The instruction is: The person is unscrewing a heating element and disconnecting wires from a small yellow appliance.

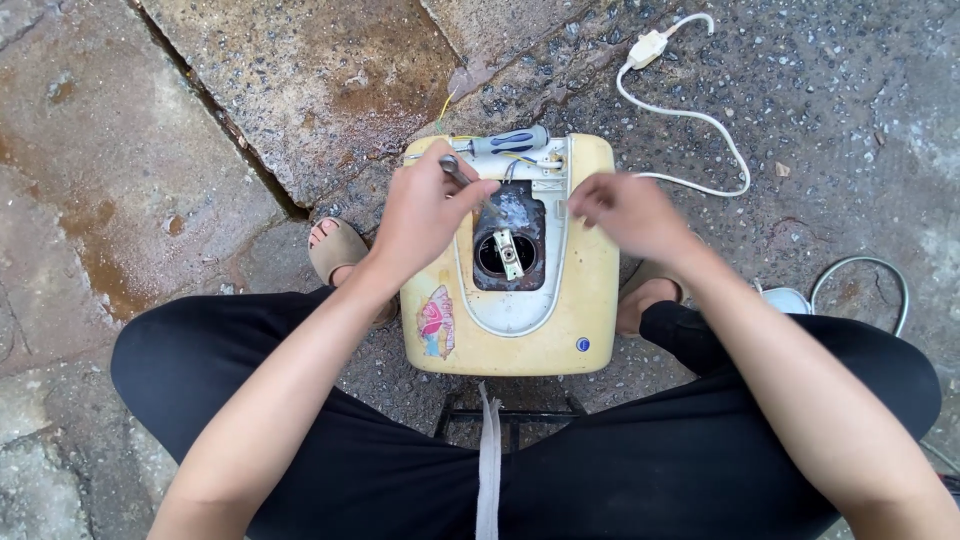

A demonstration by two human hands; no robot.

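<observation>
The left hand (425,215) is closing its fingers (478,190) around a grey metal tool (455,170), over the open cavity (510,245) of a yellow appliance casing (585,290) lying on the wet concrete floor (200,150). The right hand (630,212) is curling its fingers (582,200) at the casing's rim; whether they are pinching anything is hard to tell. A blue-handled screwdriver (510,141) is lying on the casing's far edge, a white cord (690,115) trailing beyond. The left hand is hiding the tool's tip.

- The wet stone floor (250,90) has cracks.
- A yellow machine (510,330) sits on it, under the hands.
- A white cord (690,115) lies past the right hand (630,212).
</observation>
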